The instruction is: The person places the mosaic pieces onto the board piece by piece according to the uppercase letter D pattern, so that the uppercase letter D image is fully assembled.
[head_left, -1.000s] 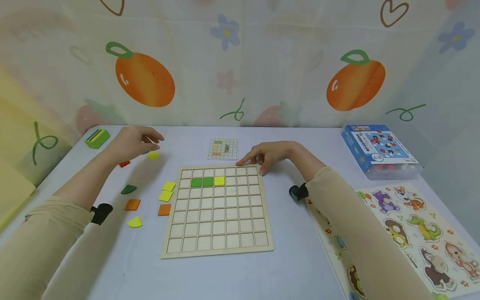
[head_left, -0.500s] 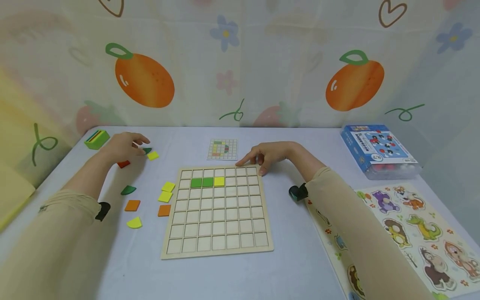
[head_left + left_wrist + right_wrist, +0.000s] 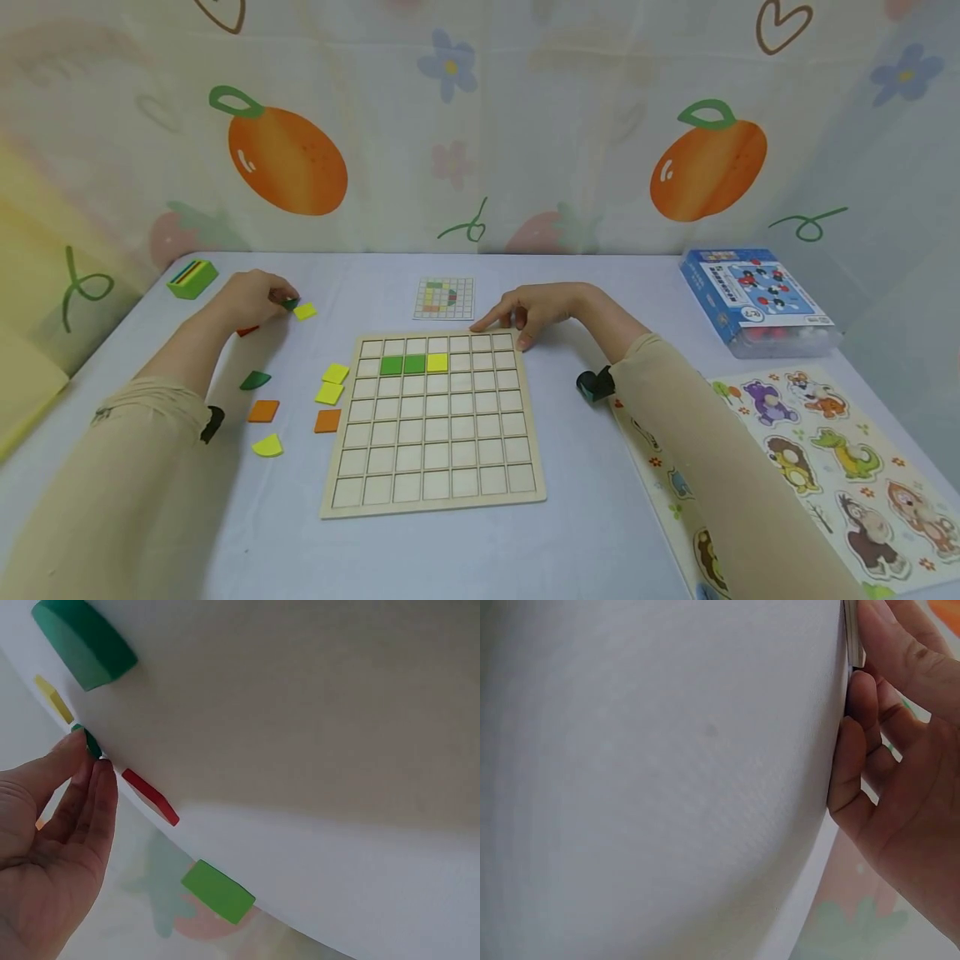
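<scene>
My left hand (image 3: 251, 300) pinches a small dark green piece (image 3: 91, 742) between thumb and fingertips at the table's far left. Just right of it lies a yellow square (image 3: 305, 311); a red piece (image 3: 247, 331) shows partly beneath the hand. My right hand (image 3: 542, 307) holds the far right corner of a wooden grid board (image 3: 433, 509), index finger along the far edge and thumb at the side. Two green squares (image 3: 402, 365) and a yellow square (image 3: 437, 362) sit side by side in the board's second row.
Left of the board lie loose yellow squares (image 3: 330, 392), orange squares (image 3: 263, 411), a green curved piece (image 3: 255, 380) and a yellow quarter-round (image 3: 267, 446). A pattern card (image 3: 443, 298) lies behind the board. A green box (image 3: 192, 279), blue box (image 3: 757, 300) and animal sheet (image 3: 825, 467) stand around.
My left hand has moved slightly left and down to the table, and its fingers have closed on the green piece. The right hand and the board have stayed in place.
</scene>
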A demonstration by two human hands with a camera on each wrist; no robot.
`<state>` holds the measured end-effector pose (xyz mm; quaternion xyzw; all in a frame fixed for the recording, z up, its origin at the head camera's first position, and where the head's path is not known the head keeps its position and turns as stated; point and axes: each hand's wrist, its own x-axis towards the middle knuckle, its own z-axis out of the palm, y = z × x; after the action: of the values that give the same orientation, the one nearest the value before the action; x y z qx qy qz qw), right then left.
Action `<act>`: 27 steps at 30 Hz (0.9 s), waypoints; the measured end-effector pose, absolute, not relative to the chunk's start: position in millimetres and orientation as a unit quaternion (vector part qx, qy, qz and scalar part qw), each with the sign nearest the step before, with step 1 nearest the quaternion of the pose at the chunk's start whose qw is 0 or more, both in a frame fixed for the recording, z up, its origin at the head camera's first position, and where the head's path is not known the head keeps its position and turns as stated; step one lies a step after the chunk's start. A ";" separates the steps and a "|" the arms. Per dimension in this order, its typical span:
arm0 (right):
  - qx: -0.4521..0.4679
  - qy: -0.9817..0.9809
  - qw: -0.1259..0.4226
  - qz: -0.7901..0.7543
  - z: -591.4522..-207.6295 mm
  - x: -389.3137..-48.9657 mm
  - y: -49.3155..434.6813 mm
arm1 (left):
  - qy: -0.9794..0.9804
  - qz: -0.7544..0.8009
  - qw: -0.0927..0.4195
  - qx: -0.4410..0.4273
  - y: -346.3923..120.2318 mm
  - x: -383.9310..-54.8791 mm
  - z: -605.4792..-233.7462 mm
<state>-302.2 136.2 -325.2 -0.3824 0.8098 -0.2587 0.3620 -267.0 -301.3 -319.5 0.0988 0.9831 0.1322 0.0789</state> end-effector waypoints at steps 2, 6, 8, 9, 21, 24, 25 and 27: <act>-0.381 0.810 0.363 -0.259 -325.6 -302.2 135.9 | 0.984 0.129 0.075 0.100 -302.2 -265.8 -318.8; -0.380 0.809 0.365 -0.262 -325.7 -302.1 135.1 | 0.984 0.126 0.076 0.098 -303.6 -264.4 -317.0; -0.380 0.809 0.365 -0.262 -325.5 -302.1 134.9 | 0.985 0.124 0.077 0.096 -304.8 -264.6 -317.0; -0.381 0.808 0.365 -0.262 -325.4 -302.2 134.8 | 0.985 0.125 0.076 0.096 -305.7 -264.8 -317.4; -0.382 0.809 0.364 -0.258 -325.7 -302.8 134.8 | 0.982 0.174 0.024 0.072 -298.9 -257.5 -308.6; -0.381 0.812 0.361 -0.255 -325.3 -302.2 135.6 | 0.977 0.200 -0.013 0.073 -285.5 -252.7 -300.4; -0.379 0.813 0.361 -0.255 -325.3 -302.1 135.8 | 0.975 0.211 -0.022 0.074 -279.7 -250.6 -297.7; -0.377 0.814 0.361 -0.255 -325.4 -302.1 136.1 | 0.969 0.231 -0.037 0.082 -268.0 -246.9 -293.7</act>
<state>-302.1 136.1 -325.4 -0.3775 0.8137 -0.2551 0.3610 -246.9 -268.0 -293.7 0.0817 0.9689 0.2305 -0.0367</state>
